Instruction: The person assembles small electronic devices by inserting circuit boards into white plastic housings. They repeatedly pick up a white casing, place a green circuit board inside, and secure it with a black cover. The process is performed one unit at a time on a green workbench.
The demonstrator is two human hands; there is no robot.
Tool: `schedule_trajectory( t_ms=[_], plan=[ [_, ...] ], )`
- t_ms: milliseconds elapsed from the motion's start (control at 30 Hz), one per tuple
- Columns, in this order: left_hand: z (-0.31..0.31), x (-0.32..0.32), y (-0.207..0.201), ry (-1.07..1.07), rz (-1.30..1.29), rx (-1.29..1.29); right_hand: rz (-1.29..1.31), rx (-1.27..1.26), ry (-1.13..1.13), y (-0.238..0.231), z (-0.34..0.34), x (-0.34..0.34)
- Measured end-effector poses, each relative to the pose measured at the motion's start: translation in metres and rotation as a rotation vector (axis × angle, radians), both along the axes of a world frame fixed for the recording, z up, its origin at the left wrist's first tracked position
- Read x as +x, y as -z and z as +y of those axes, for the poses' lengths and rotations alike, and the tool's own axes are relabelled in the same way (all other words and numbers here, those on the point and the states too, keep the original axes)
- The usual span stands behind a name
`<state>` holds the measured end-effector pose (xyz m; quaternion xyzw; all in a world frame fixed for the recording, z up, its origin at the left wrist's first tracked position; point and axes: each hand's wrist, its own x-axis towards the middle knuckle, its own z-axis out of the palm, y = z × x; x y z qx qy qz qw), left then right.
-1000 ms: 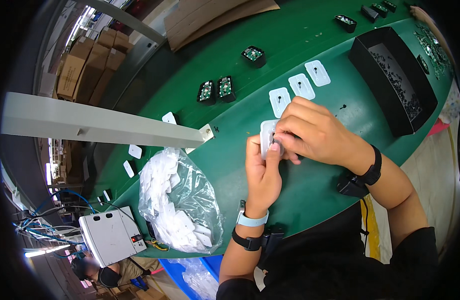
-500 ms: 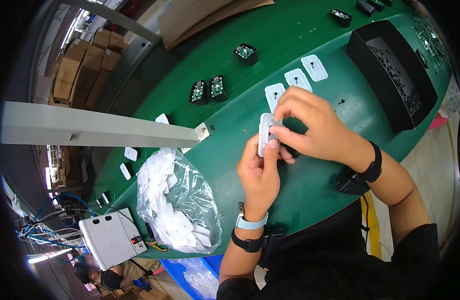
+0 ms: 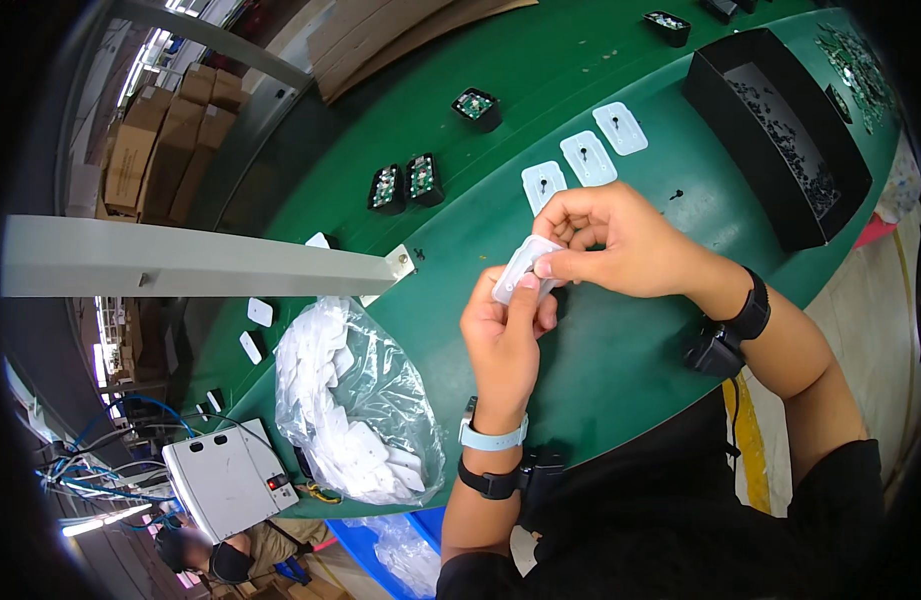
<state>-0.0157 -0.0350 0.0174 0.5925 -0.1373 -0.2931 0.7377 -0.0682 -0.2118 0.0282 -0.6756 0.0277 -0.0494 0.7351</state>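
Note:
A white plastic cover, small and rectangular with rounded corners, is tilted between my two hands. My left hand grips its lower end, thumb on top and fingers curled beneath. On the cover's upper end, my right hand has its thumb and bent fingers closed. Whatever lies under the right fingertips is hidden. Just beyond my hands, three similar covers lie in a slanting row: a near one, a middle one and a far one. Each bears a small black part.
Right of the row stands a black tray of small black parts; one loose black part lies nearby. A clear bag of white covers sits left, below a metal beam. Black housings with circuit boards stand beyond on the green surface.
The held cover has tilted from nearly upright to a slant, and both hands have shifted slightly left. A small dark part visible on it earlier is now hidden by my fingers.

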Motion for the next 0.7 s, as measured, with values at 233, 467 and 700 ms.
schedule_trajectory(
  t_ms=[233, 467, 700],
  plan=[
    [0.008, 0.009, -0.002, 0.029, 0.188, -0.143, -0.165, 0.067, -0.114, -0.002, 0.006, -0.002],
    [0.011, 0.018, 0.01, 0.035, 0.03, -0.132, -0.186, -0.056, -0.106, 0.005, 0.006, 0.011],
    [0.032, 0.044, 0.004, -0.402, 0.024, -0.364, -0.097, -0.357, 0.111, -0.023, 0.015, 0.113]
  ],
)
